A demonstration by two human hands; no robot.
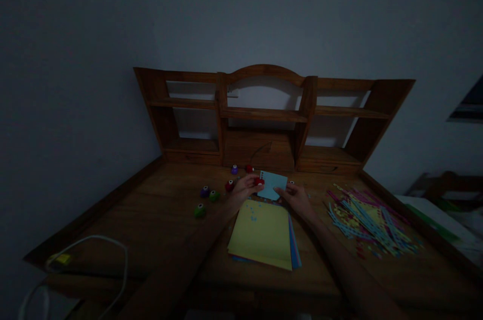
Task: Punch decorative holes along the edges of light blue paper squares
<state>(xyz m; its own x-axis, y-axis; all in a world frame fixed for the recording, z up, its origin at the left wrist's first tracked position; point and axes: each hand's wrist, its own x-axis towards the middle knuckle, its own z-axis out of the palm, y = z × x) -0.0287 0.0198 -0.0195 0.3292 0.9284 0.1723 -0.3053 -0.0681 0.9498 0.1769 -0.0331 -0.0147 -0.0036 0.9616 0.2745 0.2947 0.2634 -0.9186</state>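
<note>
A light blue sheet is resting between the two hands above the middle of the counter, just beyond the yellow paper. Its left edge is running away from the person, with a short row of dark marks lining the far part. The left hand is grasping a small red punch against that edge, so the punch is lying left of the sheet's middle and the left hand is the nearer one to the marked side; in this dim light, I cannot tell how far the edge is reaching into it. The right hand is pinching the sheet's right side, thumb lying on top and fingers curling beneath. Small blue bits are lying scattered on the yellow paper. To the left, a purple punch and a green punch are standing apart; to the right, colored paper strips are forming a loose heap. Behind everything, a wooden shelf is standing against the wall.
</note>
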